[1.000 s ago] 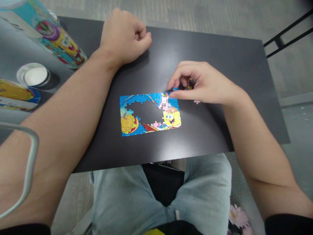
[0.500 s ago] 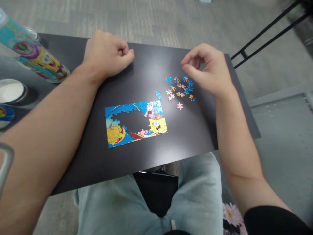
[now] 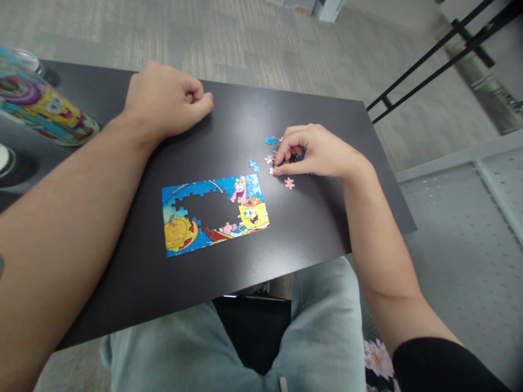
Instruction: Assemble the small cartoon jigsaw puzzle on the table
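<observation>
My right hand (image 3: 312, 151) is over the loose puzzle pieces, thumb and index finger closing on a small pink jigsaw puzzle piece (image 3: 271, 171) at the left of the pile. The hand hides most of the pile. Apart from it lie a blue piece (image 3: 254, 166), another blue piece (image 3: 271, 140) and a pink piece (image 3: 289, 183). Left of these, the partly joined cartoon jigsaw puzzle (image 3: 254, 215) forms a frame around a gap showing the dark tabletop. My left hand (image 3: 167, 100) rests on the table near its far edge, fingers curled into a loose fist with nothing visible in it.
A tall cartoon-printed tube (image 3: 49, 106) stands on the left of the dark table (image 3: 229, 272), with a clear glass-like container (image 3: 28, 61) behind it and a round white-topped item (image 3: 5, 159) in front. Black metal bars (image 3: 425, 65) stand beyond the right end.
My right hand has come down and to the left onto the pile, its fingertips now at a pink piece. The left hand stays curled in place; the whole view has shifted slightly.
</observation>
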`<state>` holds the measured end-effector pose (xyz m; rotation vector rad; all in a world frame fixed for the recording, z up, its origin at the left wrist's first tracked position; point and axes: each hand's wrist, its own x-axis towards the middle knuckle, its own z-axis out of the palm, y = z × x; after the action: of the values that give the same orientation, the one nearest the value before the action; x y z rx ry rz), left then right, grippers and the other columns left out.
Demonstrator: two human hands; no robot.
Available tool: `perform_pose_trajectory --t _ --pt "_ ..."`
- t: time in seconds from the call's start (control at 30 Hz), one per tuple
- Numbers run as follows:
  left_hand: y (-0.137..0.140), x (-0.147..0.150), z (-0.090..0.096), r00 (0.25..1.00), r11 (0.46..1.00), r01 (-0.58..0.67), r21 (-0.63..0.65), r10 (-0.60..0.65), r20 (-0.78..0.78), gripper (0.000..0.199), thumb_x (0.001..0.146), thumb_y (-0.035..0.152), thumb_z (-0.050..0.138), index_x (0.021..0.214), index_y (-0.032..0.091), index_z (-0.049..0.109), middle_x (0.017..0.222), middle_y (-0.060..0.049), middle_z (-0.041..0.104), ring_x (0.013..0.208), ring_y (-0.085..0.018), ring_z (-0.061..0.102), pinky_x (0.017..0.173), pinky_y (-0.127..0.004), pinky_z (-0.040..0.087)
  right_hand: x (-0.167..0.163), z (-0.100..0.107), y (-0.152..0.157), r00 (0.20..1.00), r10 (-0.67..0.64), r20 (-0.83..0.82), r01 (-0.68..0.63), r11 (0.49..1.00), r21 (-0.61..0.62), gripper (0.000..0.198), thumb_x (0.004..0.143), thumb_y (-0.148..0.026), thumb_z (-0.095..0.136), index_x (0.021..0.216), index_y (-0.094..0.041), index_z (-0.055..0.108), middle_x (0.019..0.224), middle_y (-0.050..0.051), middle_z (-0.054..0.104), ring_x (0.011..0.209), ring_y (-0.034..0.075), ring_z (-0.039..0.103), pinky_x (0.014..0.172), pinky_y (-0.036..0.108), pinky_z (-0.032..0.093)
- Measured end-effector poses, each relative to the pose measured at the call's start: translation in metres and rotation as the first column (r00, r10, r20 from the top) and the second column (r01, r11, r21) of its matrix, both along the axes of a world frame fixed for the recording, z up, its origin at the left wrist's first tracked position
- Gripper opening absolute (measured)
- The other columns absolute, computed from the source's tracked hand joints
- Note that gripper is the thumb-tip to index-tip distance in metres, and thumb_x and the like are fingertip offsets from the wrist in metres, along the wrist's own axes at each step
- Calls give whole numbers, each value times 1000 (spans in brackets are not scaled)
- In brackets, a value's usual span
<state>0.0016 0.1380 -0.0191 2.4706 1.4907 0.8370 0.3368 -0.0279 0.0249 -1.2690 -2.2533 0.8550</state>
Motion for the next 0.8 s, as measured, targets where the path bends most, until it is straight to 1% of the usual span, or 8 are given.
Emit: perform_pose_trajectory --t 0.1,0.23,0.3,0.4,0.47,0.53,0.7,0.8 --pt "1 1 -2 1000 1000 -9 17 9 3 44 89 66 68 65 31 54 56 -2 41 69 -26 37 81 -46 33 -4 2 -1 1000 12 16 -11 1000 -27 38 94 -58 113 92 -26 92 97 3 85 90 22 71 82 36 53" --pt "-5 2 4 1000 999 -12 -42 12 -20 48 88 74 64 65 34 51 61 -4 44 72 -29 40 84 -50 34 -2 3 -1 1000 18 11 -18 1000 -17 40 98 -57 110 86 -27 86 95 3 83 89 24 71 82 38 51" --pt "-8 2 8 1000 997 -18 -70 17 -16 48 85 77 63 65 36 50 63 -6 45 76 -34 43 88 -52 36 1 4 -1 1000 27 -6 -27 1000 -10 34 98 -54 110 93 -28 88 99 3 84 90 24 70 82 38 51" --pt "-10 3 11 1000 996 -21 -83 19 -14 47 83 79 63 65 38 48 64 -8 47 81 -38 46 90 -54 38 5 7 0 995 98 -1 -98 995 -38 28 96 -48 109 113 -30 97 104 2 83 93 23 69 83 37 52" --pt "-9 3 10 1000 997 -17 -78 15 -20 47 84 79 61 64 38 48 63 -8 47 78 -37 46 88 -54 37 7 8 0 989 147 16 -146 987 -61 30 97 -44 107 123 -31 99 104 1 82 92 23 68 85 37 53" --pt "-8 4 9 999 998 -22 -58 21 -29 47 84 78 60 64 38 47 61 -7 45 73 -36 46 85 -54 36 7 8 0 985 173 29 -170 982 -76 30 98 -41 105 126 -31 100 104 1 80 92 22 68 85 37 53" --pt "-10 3 10 998 998 -15 -54 12 -55 47 89 76 62 66 37 49 63 -7 46 78 -36 50 86 -54 38 4 6 0 986 163 24 -160 983 -91 26 98 -41 107 120 -29 98 104 0 78 92 21 69 85 36 55" --pt "-11 2 12 999 998 -1 -64 -2 -47 49 93 76 61 66 37 47 63 -8 45 76 -35 48 84 -54 34 2 6 -1 991 132 5 -130 984 -118 30 96 -46 111 114 -28 94 105 1 80 92 21 69 82 36 55"
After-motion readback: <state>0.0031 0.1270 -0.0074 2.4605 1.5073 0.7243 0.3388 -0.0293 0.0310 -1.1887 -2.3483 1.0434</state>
